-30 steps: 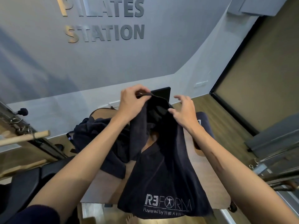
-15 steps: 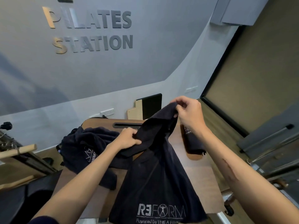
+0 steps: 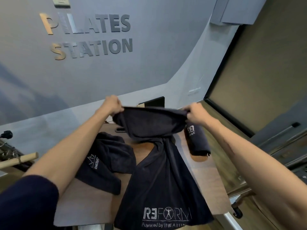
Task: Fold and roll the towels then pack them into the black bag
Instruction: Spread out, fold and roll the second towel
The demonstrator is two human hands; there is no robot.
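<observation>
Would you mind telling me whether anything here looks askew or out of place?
The towel held up by both hands is twisted at its middle rather than hanging flat, and another towel lies crumpled on the table. Only the rolled towel looks tidy.

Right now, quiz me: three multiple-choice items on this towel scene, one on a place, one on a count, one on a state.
1. Where does the rolled towel lie?
A. table's right side
B. floor
C. on the pile

2. How many hands grip the held towel?
A. none
B. one
C. two

3. How is the held towel?
A. rolled tight
B. stretched between hands, hanging down
C. flat on the table

Answers: 1 A, it rests on the wooden table right of the held towel. 2 C, the left hand and right hand each hold its top edge. 3 B, its logo end hangs low.
</observation>
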